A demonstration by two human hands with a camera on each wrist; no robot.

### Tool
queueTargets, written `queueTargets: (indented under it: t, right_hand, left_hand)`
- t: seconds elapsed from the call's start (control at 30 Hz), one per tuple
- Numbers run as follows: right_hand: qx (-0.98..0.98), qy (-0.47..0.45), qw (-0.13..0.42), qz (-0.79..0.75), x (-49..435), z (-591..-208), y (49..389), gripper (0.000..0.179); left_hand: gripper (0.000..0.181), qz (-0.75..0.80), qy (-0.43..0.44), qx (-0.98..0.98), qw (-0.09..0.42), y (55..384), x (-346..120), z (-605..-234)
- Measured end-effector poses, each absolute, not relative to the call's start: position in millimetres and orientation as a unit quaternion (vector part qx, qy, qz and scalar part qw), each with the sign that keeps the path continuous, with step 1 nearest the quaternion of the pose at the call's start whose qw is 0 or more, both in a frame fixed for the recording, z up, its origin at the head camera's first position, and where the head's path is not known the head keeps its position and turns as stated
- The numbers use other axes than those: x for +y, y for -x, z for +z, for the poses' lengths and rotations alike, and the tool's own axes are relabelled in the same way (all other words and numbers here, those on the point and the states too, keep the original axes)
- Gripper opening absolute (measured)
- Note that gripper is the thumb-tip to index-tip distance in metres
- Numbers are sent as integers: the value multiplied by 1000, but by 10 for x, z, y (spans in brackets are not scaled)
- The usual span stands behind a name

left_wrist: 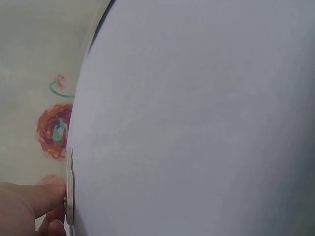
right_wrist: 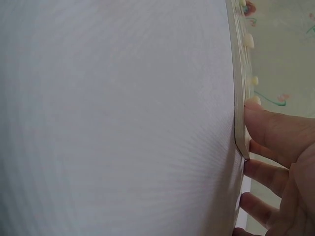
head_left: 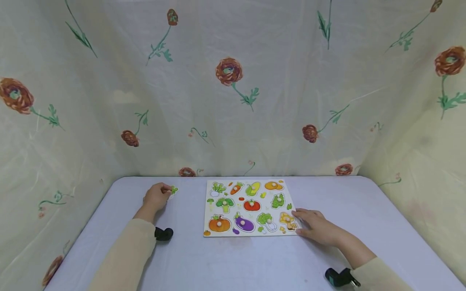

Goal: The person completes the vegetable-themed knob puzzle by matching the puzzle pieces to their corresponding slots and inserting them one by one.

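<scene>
On the left of the table, my left hand point(head_left: 157, 198) pinches a small wooden puzzle piece point(head_left: 174, 190) with green leaves and a white border. The left wrist view shows that puzzle piece point(left_wrist: 70, 196) edge-on at the fingertips; the fingers hide part of its picture. Mid-table lies a white vegetable puzzle board point(head_left: 233, 205) with several knobbed pieces, among them a pumpkin, an eggplant and a tomato. My right hand point(head_left: 320, 227) rests at the board's lower right corner, fingers extended beside the mushroom piece point(head_left: 287, 218). In the right wrist view, its fingertips point(right_wrist: 253, 118) touch the board's edge.
A white cloth covers the table point(head_left: 233, 266). Behind it and at both sides hangs a flowered curtain point(head_left: 276, 121). Black wrist devices point(head_left: 164, 234) sit at both sleeves. The turnip picture point(head_left: 217, 189) at the board's upper left shows no knob.
</scene>
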State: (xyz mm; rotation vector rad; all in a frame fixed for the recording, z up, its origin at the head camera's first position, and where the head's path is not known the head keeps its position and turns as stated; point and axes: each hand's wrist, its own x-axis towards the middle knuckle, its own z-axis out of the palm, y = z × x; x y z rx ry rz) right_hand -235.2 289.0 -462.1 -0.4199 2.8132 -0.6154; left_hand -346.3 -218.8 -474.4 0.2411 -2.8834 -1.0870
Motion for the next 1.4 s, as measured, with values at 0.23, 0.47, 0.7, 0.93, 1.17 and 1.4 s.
queueTargets:
  t: [0.23, 0.47, 0.7, 0.93, 1.17, 1.4]
  right_hand:
    - [959, 143, 116, -217, 2888, -4614, 2348, 67]
    - [958, 147, 111, -218, 2898, -4611, 2348, 68]
    - [959, 146, 113, -217, 2902, -4622, 2355, 67]
    - [959, 145, 112, -218, 2900, -4612, 2352, 68]
    - [959, 143, 114, -217, 2902, -4619, 2346, 68]
    - [958, 141, 116, -222, 2895, -4615, 2341, 68]
  left_hand:
    - [14, -349, -46, -936, 25, 3397, -2113, -4700]
    - [13, -363, -25, -931, 16, 3321, -2003, -4644]
    - [13, -372, 5, -928, 21, 3261, -1872, -4603]
    - [12, -367, 17, -930, 21, 3228, -1729, -4567]
    - [11, -374, 21, -927, 16, 3192, -1569, -4528]
    - [11, -382, 20, -924, 4, 3183, -1392, -4519]
